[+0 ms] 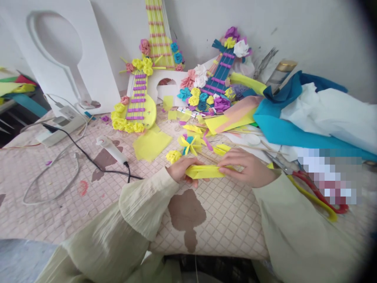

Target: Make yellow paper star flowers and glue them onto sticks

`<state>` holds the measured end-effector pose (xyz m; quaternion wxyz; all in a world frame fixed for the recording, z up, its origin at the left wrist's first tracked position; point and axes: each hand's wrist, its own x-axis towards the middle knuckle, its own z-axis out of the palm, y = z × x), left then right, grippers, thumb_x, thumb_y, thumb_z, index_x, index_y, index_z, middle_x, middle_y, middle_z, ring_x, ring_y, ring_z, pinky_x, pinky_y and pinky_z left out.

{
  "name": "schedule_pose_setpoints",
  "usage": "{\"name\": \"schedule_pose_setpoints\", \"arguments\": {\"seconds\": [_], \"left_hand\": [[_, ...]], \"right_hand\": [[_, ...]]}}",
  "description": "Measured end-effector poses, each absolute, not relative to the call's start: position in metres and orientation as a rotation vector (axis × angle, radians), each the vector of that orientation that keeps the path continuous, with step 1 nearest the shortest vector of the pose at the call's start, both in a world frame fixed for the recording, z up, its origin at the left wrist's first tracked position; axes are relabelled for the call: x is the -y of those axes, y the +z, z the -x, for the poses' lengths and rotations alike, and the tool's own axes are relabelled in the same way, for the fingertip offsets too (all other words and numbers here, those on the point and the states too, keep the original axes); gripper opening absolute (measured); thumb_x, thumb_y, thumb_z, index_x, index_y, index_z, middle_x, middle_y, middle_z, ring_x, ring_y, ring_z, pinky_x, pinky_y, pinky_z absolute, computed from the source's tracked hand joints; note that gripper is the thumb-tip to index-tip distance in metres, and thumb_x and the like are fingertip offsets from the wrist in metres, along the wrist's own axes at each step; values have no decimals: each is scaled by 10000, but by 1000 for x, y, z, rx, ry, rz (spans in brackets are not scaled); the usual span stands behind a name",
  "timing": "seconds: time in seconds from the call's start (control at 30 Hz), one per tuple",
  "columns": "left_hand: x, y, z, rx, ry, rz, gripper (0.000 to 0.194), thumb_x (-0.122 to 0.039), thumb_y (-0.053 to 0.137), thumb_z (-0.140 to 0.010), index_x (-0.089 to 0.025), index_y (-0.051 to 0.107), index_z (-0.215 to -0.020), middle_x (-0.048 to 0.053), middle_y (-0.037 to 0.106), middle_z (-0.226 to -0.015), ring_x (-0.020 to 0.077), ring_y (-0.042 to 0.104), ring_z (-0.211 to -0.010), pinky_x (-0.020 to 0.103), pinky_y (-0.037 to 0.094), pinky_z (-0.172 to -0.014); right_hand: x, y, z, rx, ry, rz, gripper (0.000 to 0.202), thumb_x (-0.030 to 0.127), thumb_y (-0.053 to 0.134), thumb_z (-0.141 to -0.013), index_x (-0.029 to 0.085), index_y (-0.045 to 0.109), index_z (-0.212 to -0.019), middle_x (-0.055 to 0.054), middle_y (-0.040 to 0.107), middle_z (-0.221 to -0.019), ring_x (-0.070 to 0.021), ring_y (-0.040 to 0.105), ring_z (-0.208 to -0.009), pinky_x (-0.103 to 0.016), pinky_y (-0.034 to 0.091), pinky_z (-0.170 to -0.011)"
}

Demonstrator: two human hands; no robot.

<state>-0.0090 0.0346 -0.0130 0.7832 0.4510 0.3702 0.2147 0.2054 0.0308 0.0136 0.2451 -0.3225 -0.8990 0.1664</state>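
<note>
A folded strip of yellow crepe paper (206,171) stretches between my two hands, just above the table. My left hand (185,169) is closed round its left end. At the other end, my right hand (246,167) pinches the paper between thumb and fingers. Just beyond my hands lie a yellow paper rosette (173,157) and a yellow star-shaped paper flower (191,145) with a bit of blue at its middle. More folded yellow paper (221,149) rests close to my right fingers.
A white glue gun (112,150) with a black cord lies at left, near a power strip (60,127). Paper instruments with flowers, one yellow (138,98) and one blue (219,76), lean at the back. Red-handled scissors (324,192) and blue paper (282,125) are at right.
</note>
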Motion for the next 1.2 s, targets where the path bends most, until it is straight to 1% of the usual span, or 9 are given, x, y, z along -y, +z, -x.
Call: {"name": "schedule_pose_setpoints", "arguments": {"seconds": [0.1,0.23,0.47,0.57,0.7,0.83,0.93,1.03,1.2], "left_hand": [[-35,-14,10,-759,440,-996,488,-478,401,-782,-57,601,-930,106,671,-664,110,550,-359,181,272,-310],[-33,-14,11,-735,442,-1023,427,-447,472,-765,-77,602,-935,94,675,-683,103,568,-391,170,287,-329],[-31,-11,9,-736,410,-988,435,-438,447,-781,-64,586,-955,101,670,-692,112,575,-404,166,324,-328],[-29,-9,8,-735,417,-995,405,-415,501,-759,-61,598,-928,97,666,-682,106,570,-400,165,331,-330],[-29,-9,10,-729,400,-1010,411,-393,610,-686,-80,592,-953,99,676,-713,99,576,-420,156,342,-337],[-30,-14,12,-716,418,-1008,419,-393,627,-673,-96,577,-963,85,678,-712,95,576,-418,152,344,-339],[-31,-17,13,-731,418,-1018,400,-389,605,-697,-97,565,-968,92,680,-725,89,570,-414,152,339,-343],[-31,-16,12,-736,410,-1015,392,-384,594,-707,-102,561,-978,88,678,-721,89,569,-413,153,334,-345],[-30,-12,10,-742,418,-1012,388,-366,577,-719,-89,570,-992,87,673,-697,97,568,-401,159,332,-337]], "right_hand": [[-31,13,-205,2490,449,884,187,289,487,-806,198,647,-776,-32,648,-726,-148,557,-710,-313,407,-679],[-30,11,-203,2494,445,899,172,281,493,-804,200,642,-779,-27,645,-729,-147,556,-722,-317,399,-699],[-27,8,-197,2477,468,860,173,272,495,-805,179,637,-772,-33,630,-734,-142,549,-736,-309,404,-704],[-28,7,-196,2483,466,862,174,278,495,-805,185,636,-762,-31,632,-731,-140,550,-726,-315,406,-709],[-28,8,-197,2483,473,874,166,281,500,-798,191,636,-767,-33,635,-737,-146,557,-729,-323,417,-709],[-28,11,-200,2431,499,921,171,298,532,-771,200,635,-865,-50,625,-834,-166,560,-816,-332,448,-741],[-28,10,-202,2316,570,1003,263,304,554,-751,207,600,-992,-66,617,-976,-182,559,-906,-344,461,-796],[-28,7,-202,2228,710,1097,340,301,548,-755,202,555,-1080,-60,634,-998,-170,591,-860,-328,490,-770],[-28,6,-200,2238,730,1144,190,286,537,-761,200,637,-897,-37,682,-851,-146,620,-708,-292,510,-698]]}}
